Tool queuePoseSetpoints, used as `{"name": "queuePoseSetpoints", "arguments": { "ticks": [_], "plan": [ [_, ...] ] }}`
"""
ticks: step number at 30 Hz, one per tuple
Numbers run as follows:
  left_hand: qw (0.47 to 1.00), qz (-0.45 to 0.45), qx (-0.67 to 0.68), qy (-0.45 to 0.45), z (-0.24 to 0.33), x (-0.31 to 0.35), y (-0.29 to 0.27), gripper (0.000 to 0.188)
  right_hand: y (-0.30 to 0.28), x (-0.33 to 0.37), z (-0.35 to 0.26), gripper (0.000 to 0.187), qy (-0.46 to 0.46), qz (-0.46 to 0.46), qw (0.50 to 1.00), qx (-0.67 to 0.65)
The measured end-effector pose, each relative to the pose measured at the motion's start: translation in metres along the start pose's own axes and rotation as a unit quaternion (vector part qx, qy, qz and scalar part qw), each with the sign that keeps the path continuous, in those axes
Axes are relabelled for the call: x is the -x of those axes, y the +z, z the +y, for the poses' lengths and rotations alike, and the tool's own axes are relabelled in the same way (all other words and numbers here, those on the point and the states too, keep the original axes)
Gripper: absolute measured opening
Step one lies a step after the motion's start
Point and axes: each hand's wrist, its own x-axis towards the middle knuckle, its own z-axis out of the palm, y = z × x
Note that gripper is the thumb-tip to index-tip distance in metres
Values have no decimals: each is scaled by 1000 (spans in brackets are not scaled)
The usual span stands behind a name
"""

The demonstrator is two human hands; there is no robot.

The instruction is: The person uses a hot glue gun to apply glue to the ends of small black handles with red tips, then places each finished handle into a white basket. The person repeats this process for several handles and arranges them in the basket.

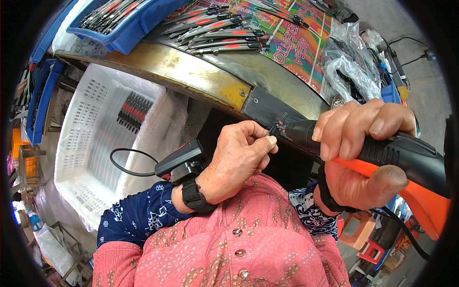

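Near the table's front edge, my left hand (236,150) is closed in a pinch on a small dark part (276,128), mostly hidden by the fingertips. My right hand (351,126) wraps round a black and orange electric screwdriver (411,155), its fingers over the black body and its thumb below. The nose of the screwdriver points left and its tip meets the small part or stops just short of it; I cannot tell which. Slim grey and red drawing compasses (215,33) lie in a loose pile on the table beyond my hands.
A blue tray (125,42) of compasses stands at the far left. Below it, a white crate (76,153) holds a row of compasses (135,112). Clear plastic bags (342,57) lie at the far right. The metal table edge (191,79) curves before me; a black cord (406,229) hangs at right.
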Motion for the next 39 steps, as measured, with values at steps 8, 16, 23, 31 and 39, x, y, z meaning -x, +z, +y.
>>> {"name": "queuePoseSetpoints", "arguments": {
  "ticks": [8, 16, 23, 31, 39],
  "plan": [
    [1000, 3, -9, -2, 2, 0, 0, 9, 2, -3, -1, 47, 5, -9, 1000, 2],
    [999, 43, 1, -1, 1, 0, 5, 10, 6, -8, -2, 45, 35, -16, 999, 24],
    [998, 45, 19, 31, 2, 2, 6, 11, 16, -12, 0, 40, 25, -1, 998, 65],
    [996, 51, 29, 60, -2, 1, 7, 11, 15, -15, 6, 35, -2, -19, 997, 69],
    [999, 35, 10, 35, -4, -1, 5, 10, 10, -16, 7, 34, -23, -41, 992, 120]
  ]
}}
